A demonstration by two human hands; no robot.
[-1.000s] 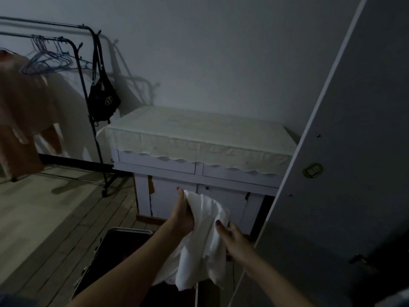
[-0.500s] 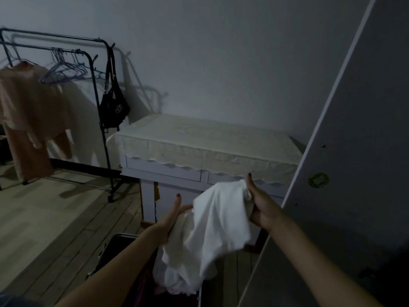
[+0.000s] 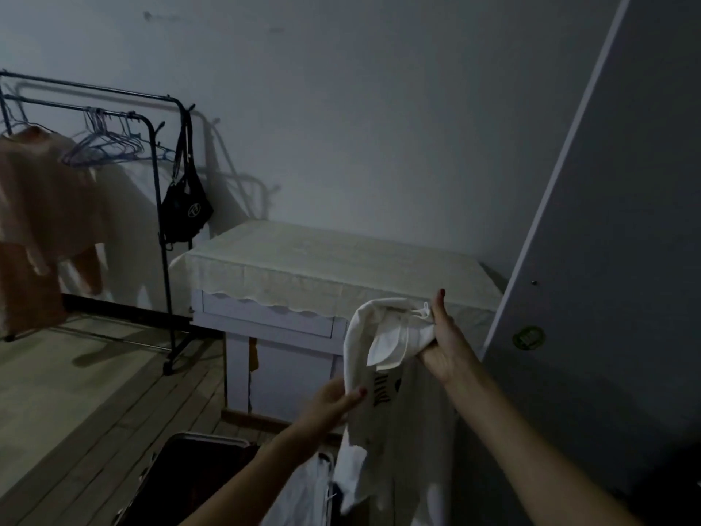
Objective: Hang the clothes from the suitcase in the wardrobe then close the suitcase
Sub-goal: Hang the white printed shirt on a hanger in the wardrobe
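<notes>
Above the open suitcase [image 3: 182,484], my right hand [image 3: 442,341] and left hand [image 3: 333,402] are gripping a white shirt [image 3: 379,336], fingers pinching cloth; hanging and closing remain undone.

Two hands hold up a white shirt [image 3: 383,336]. The right hand [image 3: 442,345] grips its top. The left hand [image 3: 333,402] pinches its side.

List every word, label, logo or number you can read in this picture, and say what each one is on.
No text here can be read.
White garment, gripped by the left hand and the right hand: dark print, too blurred to read.
Wardrobe door: round green sticker, lettering too small to read.
Black bag hanging on the clothes rack: round white logo, no legible letters.
</notes>
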